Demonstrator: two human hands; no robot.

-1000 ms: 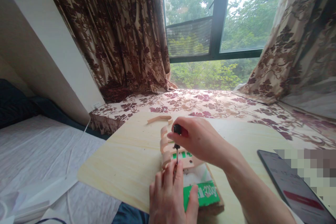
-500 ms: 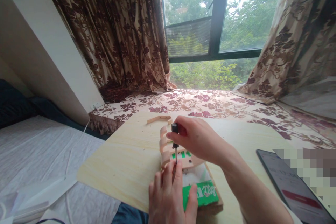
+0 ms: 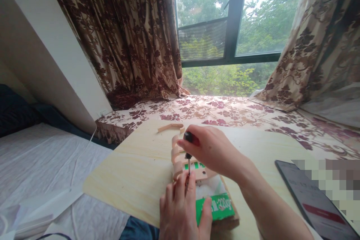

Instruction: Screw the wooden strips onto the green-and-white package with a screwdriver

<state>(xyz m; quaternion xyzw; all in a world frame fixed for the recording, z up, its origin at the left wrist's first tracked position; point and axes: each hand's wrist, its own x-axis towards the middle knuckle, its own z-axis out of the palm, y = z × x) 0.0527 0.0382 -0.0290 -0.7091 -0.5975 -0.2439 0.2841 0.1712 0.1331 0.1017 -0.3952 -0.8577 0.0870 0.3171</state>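
My right hand is closed around the black handle of a small screwdriver, which stands nearly upright with its shaft pointing down. The tip ends beside the fingertips of my left hand, and what it touches is hidden there. That left hand lies with fingers stretched over the near end of several curled wooden strips, its thumb on a green-and-white box. Dark spots like screw heads or holes show on the nearest strip. Under the strips, the box is partly covered.
Another bent wooden strip lies farther back on the pale wooden table. A phone or tablet rests at the right. Beyond the table stretches a flowered window seat; a bed is at the left.
The screwdriver handle and my right fingers have shifted very slightly. My left hand and the box stay in place.
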